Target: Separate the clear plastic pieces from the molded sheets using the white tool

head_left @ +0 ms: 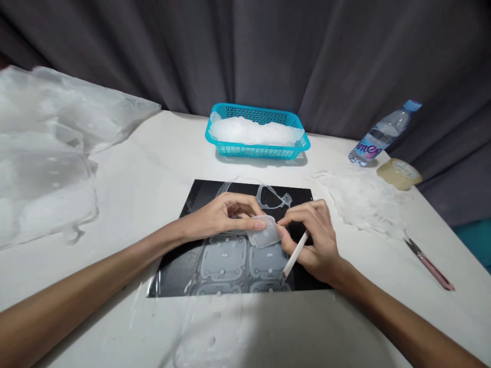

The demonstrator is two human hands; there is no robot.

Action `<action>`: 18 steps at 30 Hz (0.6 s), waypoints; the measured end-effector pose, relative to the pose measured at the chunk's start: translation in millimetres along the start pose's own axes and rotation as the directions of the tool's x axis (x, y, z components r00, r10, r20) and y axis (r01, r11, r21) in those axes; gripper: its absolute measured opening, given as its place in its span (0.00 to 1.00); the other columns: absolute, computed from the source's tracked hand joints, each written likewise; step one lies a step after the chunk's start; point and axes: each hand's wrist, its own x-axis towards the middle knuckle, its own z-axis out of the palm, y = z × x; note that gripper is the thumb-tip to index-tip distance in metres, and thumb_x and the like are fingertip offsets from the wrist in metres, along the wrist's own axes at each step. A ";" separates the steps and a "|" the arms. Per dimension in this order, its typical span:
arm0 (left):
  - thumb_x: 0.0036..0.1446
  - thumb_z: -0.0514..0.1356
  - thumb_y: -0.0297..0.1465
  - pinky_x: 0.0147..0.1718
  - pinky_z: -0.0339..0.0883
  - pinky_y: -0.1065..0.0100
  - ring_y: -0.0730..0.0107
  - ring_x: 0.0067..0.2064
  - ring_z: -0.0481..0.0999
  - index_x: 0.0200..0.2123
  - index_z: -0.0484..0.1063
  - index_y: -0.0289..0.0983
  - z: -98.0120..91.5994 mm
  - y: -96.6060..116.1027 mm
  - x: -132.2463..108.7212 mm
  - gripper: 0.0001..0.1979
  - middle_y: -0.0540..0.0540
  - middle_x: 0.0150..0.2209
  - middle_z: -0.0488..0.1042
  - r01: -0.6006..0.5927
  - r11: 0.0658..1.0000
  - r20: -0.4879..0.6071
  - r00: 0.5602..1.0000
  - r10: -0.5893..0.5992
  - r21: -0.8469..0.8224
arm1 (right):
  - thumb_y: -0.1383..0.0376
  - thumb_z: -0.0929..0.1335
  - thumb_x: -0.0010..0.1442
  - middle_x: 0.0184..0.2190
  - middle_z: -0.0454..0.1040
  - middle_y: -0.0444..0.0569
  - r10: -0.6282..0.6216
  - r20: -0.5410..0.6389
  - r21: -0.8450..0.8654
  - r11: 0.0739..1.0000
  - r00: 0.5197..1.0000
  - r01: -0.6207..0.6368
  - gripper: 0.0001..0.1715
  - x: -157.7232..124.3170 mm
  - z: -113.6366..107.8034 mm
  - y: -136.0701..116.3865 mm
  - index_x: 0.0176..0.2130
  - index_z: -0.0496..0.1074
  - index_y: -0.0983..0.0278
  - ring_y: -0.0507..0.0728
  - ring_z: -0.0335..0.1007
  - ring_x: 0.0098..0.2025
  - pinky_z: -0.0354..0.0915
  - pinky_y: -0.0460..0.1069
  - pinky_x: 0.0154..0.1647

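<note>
While a small translucent piece (264, 236) is pinched between the thumb and fingers of the left hand (232, 215), its right edge is met by fingertips of the right hand (312, 237); whether it is gripped or only touched there cannot be told. A white stick (294, 257) is also clasped in the right hand, slanted down toward the viewer. The piece is held above a black mat (171, 273), over a clear sheet (224, 259) of moulded panels. Judging by its thin, cloudy look, it is probably light, soft and bendy, perhaps a little slippery, and its edges could be torn if pulled hard. It would best be taken by its flat middle, with the rim left free. Beyond the mat, a blue basket (255, 152) is filled with white material (249, 131).
</note>
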 end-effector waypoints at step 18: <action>0.60 0.68 0.27 0.52 0.75 0.61 0.62 0.50 0.83 0.38 0.83 0.38 -1.9 1.9 2.2 0.03 0.43 0.49 0.84 -0.105 0.993 0.072 0.992 0.102 0.045 | 0.70 0.72 0.66 0.38 0.83 0.42 -0.204 0.099 -0.209 0.953 0.974 0.221 0.14 0.2 -10.1 -10.4 0.48 0.71 0.55 0.56 0.73 0.36 0.66 0.54 0.40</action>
